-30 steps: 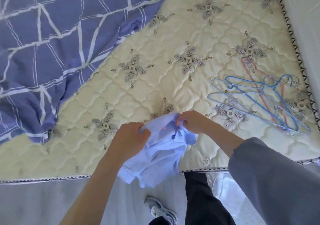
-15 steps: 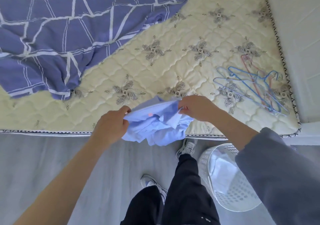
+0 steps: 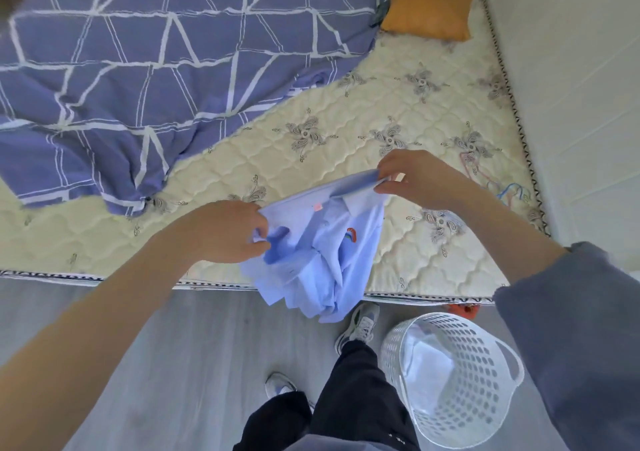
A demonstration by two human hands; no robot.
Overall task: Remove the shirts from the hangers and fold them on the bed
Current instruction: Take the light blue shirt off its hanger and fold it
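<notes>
At the near edge of the bed (image 3: 304, 170), the left hand (image 3: 228, 232) and the right hand (image 3: 415, 182) are each pinching the top edge of a light blue collared shirt (image 3: 325, 246), holding it up between them while the rest is hanging bunched past the mattress edge. This one is off its hanger, and bare wire hangers (image 3: 510, 192) are lying just beyond the right wrist. The folding itself is looking not yet begun, with no folded shirt showing on the bed.
</notes>
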